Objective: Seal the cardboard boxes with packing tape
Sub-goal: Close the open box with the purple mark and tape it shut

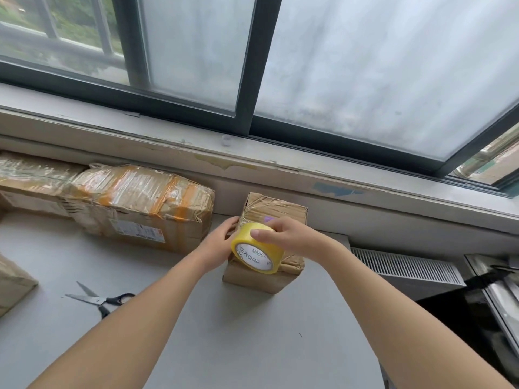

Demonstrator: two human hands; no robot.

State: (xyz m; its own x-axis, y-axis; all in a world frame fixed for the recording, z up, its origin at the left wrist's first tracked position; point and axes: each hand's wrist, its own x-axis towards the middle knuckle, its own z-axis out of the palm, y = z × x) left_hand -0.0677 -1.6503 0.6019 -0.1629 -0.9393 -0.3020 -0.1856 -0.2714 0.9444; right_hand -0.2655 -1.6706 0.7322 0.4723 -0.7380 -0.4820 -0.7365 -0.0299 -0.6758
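Observation:
A small cardboard box (273, 210), wrinkled and partly wrapped in clear tape, stands on the grey table (238, 332) below the window sill. My right hand (289, 237) grips a yellow roll of packing tape (257, 248) over the box's near top edge, thumb across the roll. The roll's white core reads "MADE IN CHINA". My left hand (217, 242) holds the box's left side, its fingers curled around the edge beside the roll. I cannot see the tape's free end.
A large taped box (140, 206) lies to the left, with another box (31, 178) behind it. A third box corner (12, 284) shows at the left edge. Scissors (101, 300) lie open on the table. A radiator grille (404, 266) and a dark object (477, 310) sit right.

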